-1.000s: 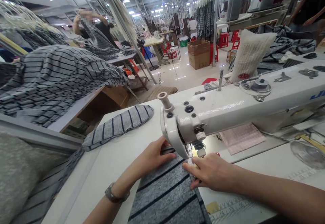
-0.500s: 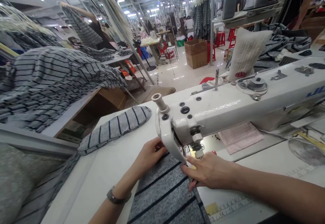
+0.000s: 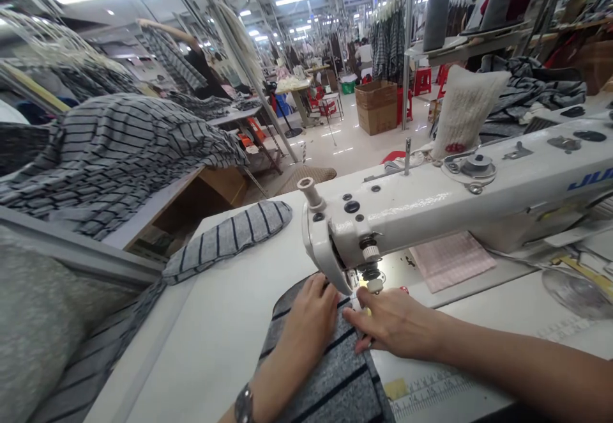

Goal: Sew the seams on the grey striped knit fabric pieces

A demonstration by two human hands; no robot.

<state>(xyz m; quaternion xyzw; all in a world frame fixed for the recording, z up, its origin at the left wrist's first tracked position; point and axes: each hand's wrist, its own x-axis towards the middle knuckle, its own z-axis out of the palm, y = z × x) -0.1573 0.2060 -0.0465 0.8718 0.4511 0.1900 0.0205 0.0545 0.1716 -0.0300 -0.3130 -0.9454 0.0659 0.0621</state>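
A white sewing machine (image 3: 407, 199) stands over a grey cloth piece with dark stripes (image 3: 330, 372). My left hand (image 3: 313, 317) rests on top of this cloth, fingers laid down on it just left of the needle area. At the cloth's right edge, beside the presser foot, my right hand (image 3: 397, 321) pinches the fabric between thumb and fingers. The machine head partly hides the needle and the cloth's far end. A second striped piece (image 3: 232, 238) lies apart on the table to the left.
A pink checked cloth (image 3: 450, 260) lies under the machine arm. A printed ruler (image 3: 431, 388) runs along the table front. Striped fabric (image 3: 129, 142) is heaped on a left-hand table, and a cardboard box (image 3: 377, 107) stands on the floor behind.
My left hand has moved right and forward from the cloth's left edge onto its top, closer to my right hand. The cloth's rounded far end now shows. My right hand stays nearly in place.
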